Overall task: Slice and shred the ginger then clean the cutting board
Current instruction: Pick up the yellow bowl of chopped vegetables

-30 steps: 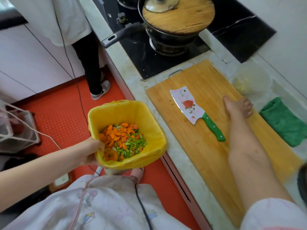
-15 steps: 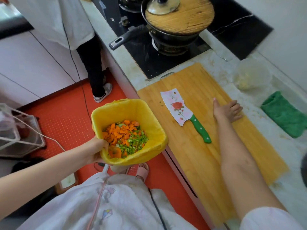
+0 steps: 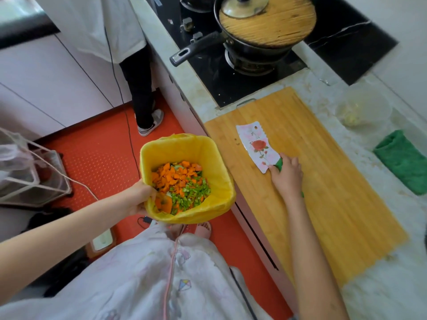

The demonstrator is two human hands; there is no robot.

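Observation:
A long wooden cutting board point(image 3: 323, 181) lies on the counter. On it rests a cleaver point(image 3: 256, 146) with a rose-printed blade and a green handle. My right hand point(image 3: 286, 174) lies over the handle with its fingers curling round it, the blade flat on the board. My left hand point(image 3: 138, 199) grips the rim of a small bin lined with a yellow bag point(image 3: 191, 144), held up beside the counter edge. Chopped orange and green vegetable scraps fill the bin. No ginger shows on the board.
A black pan point(image 3: 254, 42) with a wooden lid sits on the stove behind the board, its handle pointing left. A clear bowl point(image 3: 362, 112) and a green cloth point(image 3: 404, 160) lie right of the board. Another person's legs point(image 3: 141, 88) stand on the red mat.
My right hand slid left across the board from flat on the wood to the cleaver's handle and closed on it. The bin stayed in my left hand.

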